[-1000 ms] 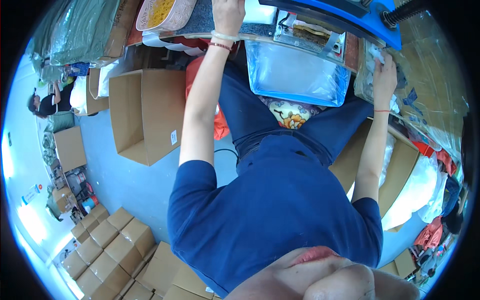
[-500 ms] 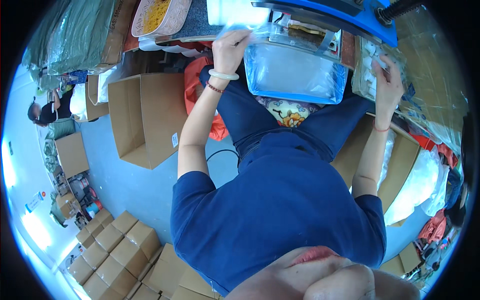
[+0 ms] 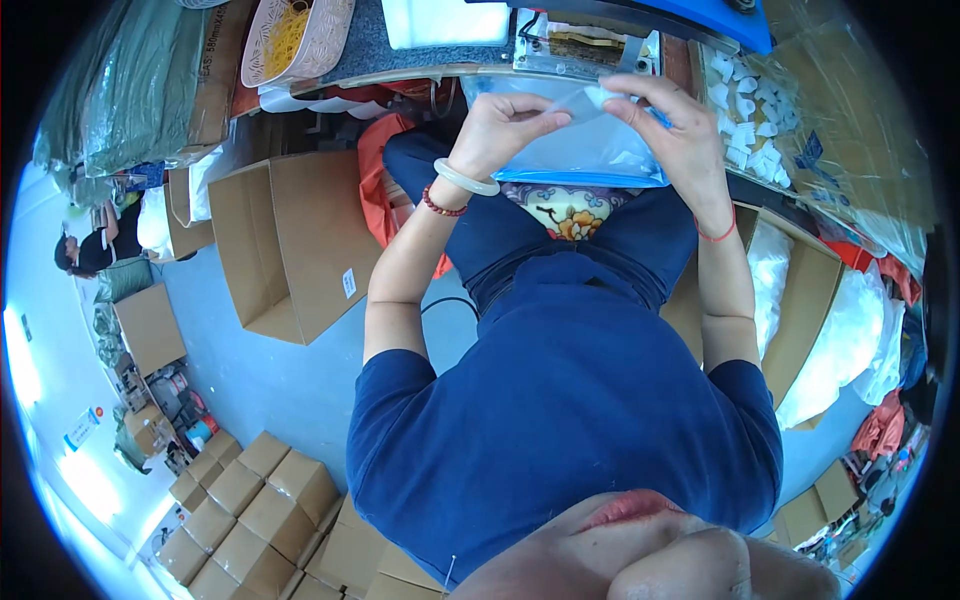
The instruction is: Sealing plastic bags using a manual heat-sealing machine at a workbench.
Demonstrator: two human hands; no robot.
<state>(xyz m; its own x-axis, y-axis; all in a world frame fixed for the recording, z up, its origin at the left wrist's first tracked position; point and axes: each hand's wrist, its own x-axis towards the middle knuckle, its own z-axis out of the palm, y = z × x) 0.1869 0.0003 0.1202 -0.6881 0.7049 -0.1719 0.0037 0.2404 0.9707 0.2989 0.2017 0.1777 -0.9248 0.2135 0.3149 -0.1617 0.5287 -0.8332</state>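
Note:
In front of my lap, my left hand [image 3: 505, 132] pinches a small clear plastic bag [image 3: 570, 105] between thumb and fingers. My right hand [image 3: 678, 130] has its thumb and fingertips closed on a small white piece [image 3: 598, 96], held up against the bag's right end. Whether the piece is inside the bag or only touching it, I cannot tell. Under both hands lies a wide, shallow, blue-edged container [image 3: 610, 180] with clear plastic in it. Right of my right hand, several similar white pieces [image 3: 745, 105] lie loose on the worktop.
A blue press-like machine [image 3: 690, 22] overhangs the bench, with a metal fixture [image 3: 585, 45] below. A basket of yellow bands [image 3: 335, 45] stands far left, beside a white block [image 3: 445, 22]. Open cartons [image 3: 325, 240] flank my legs. A person [image 3: 100, 240] is at the distant left.
My right hand has come left from above the loose white pieces, now with one in its fingers. My left hand has moved right and nearer with the clear bag, and the hands now meet.

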